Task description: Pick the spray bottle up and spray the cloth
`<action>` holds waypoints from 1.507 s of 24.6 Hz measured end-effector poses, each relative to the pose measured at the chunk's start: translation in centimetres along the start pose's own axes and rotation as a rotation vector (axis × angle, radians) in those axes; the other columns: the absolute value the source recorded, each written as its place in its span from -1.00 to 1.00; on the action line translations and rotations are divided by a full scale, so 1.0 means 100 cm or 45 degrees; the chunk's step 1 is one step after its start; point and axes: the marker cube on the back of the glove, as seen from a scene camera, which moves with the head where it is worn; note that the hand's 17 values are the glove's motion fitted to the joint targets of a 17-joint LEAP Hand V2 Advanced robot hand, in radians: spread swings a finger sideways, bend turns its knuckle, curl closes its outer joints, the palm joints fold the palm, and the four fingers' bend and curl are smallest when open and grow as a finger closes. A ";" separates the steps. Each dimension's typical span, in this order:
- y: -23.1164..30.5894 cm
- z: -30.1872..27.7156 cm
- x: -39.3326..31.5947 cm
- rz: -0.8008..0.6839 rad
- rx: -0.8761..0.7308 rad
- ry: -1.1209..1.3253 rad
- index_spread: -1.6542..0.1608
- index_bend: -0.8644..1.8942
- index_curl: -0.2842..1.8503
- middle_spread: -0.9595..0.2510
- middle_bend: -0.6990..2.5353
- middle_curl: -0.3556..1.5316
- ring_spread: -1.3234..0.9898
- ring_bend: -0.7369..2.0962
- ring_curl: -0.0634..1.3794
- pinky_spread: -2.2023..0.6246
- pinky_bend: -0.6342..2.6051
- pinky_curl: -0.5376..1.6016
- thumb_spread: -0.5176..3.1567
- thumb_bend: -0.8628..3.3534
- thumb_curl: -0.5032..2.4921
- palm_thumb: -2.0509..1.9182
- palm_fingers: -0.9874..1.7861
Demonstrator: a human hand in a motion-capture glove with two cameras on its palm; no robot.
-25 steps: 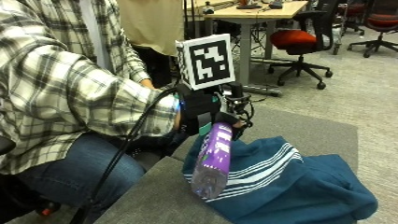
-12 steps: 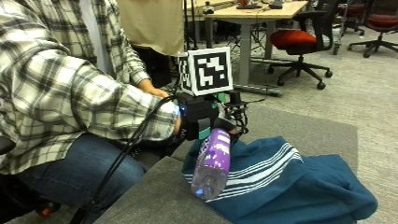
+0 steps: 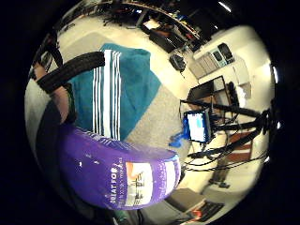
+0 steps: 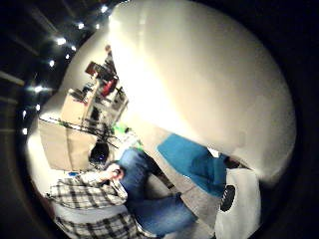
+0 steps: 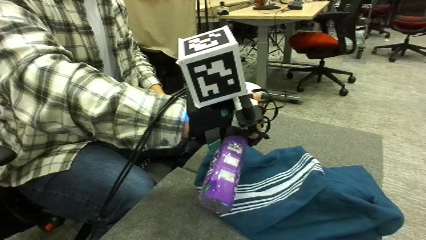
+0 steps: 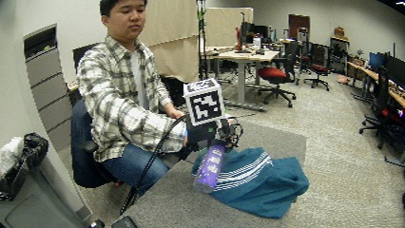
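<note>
Grip: gloved right hand [image 5: 216,122] curled round top of purple spray bottle [image 5: 223,175], holding it lifted above table [image 5: 166,210]; bottle hangs head up and tilted, base lowest, over near edge of teal cloth [image 5: 319,200]; whether base touches cloth, cannot tell; little finger side palm view: bottle body [image 3: 117,173] close to palm, white-striped cloth [image 3: 112,89] beyond it; cloth lies bunched on grey table; person in plaid shirt [image 5: 60,95] sits at table's side.

Purple spray bottle [image 5: 223,174]; teal cloth [image 5: 319,200], white stripes.
</note>
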 end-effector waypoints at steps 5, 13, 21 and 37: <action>0.003 -0.028 0.028 0.201 0.179 -0.248 0.49 -0.27 -0.31 0.27 -0.30 -0.02 -0.04 -0.07 -0.23 0.45 -0.26 -0.10 -0.58 -0.60 -0.16 0.62 0.55; 0.024 -0.049 0.066 0.391 0.353 -0.505 0.49 -0.27 -0.31 0.27 -0.30 -0.01 -0.04 -0.07 -0.23 0.45 -0.27 -0.10 -0.58 -0.60 -0.16 0.62 0.55; 0.043 -0.059 0.076 0.473 0.543 -0.844 0.49 -0.27 -0.31 0.27 -0.30 -0.01 -0.04 -0.07 -0.23 0.45 -0.27 -0.10 -0.59 -0.60 -0.15 0.62 0.55; 0.031 -0.053 -0.046 0.059 0.503 -1.208 0.49 -0.27 -0.31 0.27 -0.30 -0.01 -0.04 -0.08 -0.23 0.45 -0.27 -0.10 -0.58 -0.60 -0.16 0.61 0.55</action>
